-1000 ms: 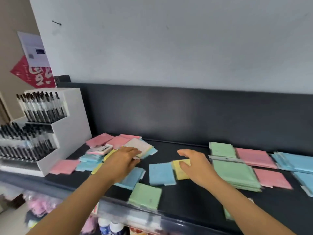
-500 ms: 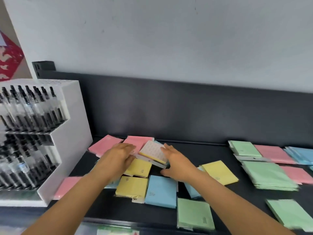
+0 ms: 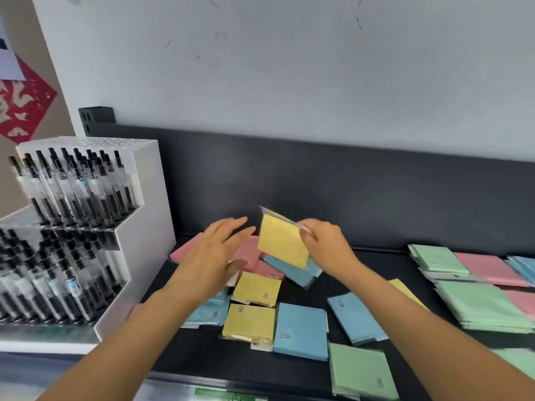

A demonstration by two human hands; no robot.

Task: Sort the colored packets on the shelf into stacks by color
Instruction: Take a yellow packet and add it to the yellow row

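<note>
Right hand (image 3: pixel 330 247) has a yellow packet (image 3: pixel 282 244) up off the shelf (image 3: pixel 202 354), fingers pinching its upper corner so it hangs tilted above the pink and blue muddle. Left hand (image 3: pixel 211 259) hovers flat over the pinks (image 3: pixel 185 251), fingers spread, holding nothing. It looks ready to take the packet or steady the heap. Just below, two yellows (image 3: pixel 256 289) lie one in front of the other; that, I'd guess, is where this one is headed.

Room is tight on the left: the pen rack (image 3: pixel 139 227) stands just beside the heap, and the back panel (image 3: pixel 376 192) rises close behind the raised packet. On the right the green stack (image 3: pixel 483 305) sits tidy, well apart. The front edge is close too: a green packet (image 3: pixel 362 371) lies near it, so a careless sweep could push it off.
</note>
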